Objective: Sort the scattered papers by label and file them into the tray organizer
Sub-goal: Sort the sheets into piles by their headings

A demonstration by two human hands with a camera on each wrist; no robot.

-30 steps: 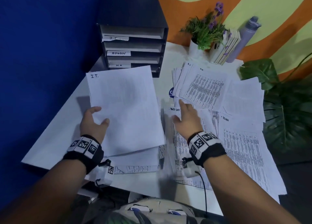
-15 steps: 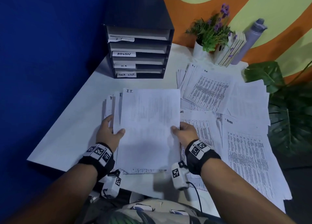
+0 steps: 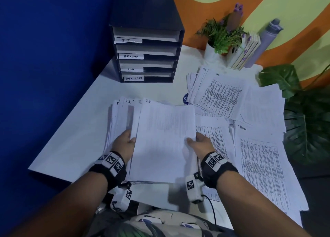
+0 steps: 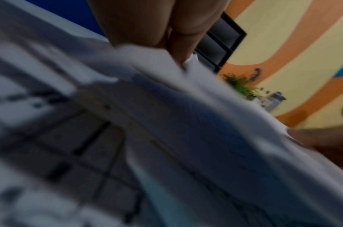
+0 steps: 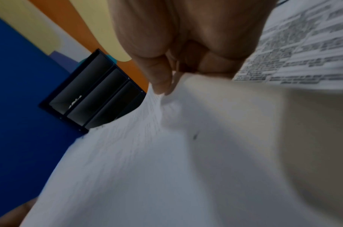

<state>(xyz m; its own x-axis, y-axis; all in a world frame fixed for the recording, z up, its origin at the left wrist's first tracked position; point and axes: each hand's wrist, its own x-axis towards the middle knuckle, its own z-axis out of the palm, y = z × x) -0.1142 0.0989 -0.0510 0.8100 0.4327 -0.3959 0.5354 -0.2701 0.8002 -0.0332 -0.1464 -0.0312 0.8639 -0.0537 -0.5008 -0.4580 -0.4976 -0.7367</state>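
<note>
Head view looks down on a white desk (image 3: 75, 140) pushed against a blue wall, with a black tray organizer (image 3: 146, 40) standing at its far edge. Its four slots carry handwritten strips, top to bottom: "I.T", "ADMIN", "H.R" and "TASK LIST".

Right in front of the person sits a fanned stack of I.T. papers (image 3: 160, 138); "I.T." is written at the top corner of several sheets peeping out behind the top one. The left hand (image 3: 125, 144) holds the stack's left edge, thumb on top of the sheets. The right hand (image 3: 201, 144) grips the right edge; in the right wrist view its thumb (image 5: 160, 79) presses down on the top sheet with the other fingers curled beneath, so both hands are closed on the stack. The left wrist view is blurred, showing little more than paper and fingers.

To the right lie the loose papers (image 3: 259, 156), overlapping all the way to the desk's edge. One near sheet is headed "ADMIN"; a pile further back shows "H.R". Their printed tables are too small to read.

Behind them stand a potted plant (image 3: 221, 38), a few leaning booklets (image 3: 246, 52) and a grey bottle (image 3: 262, 44). Big green leaves (image 3: 307, 126) crowd the desk's right side.
</note>
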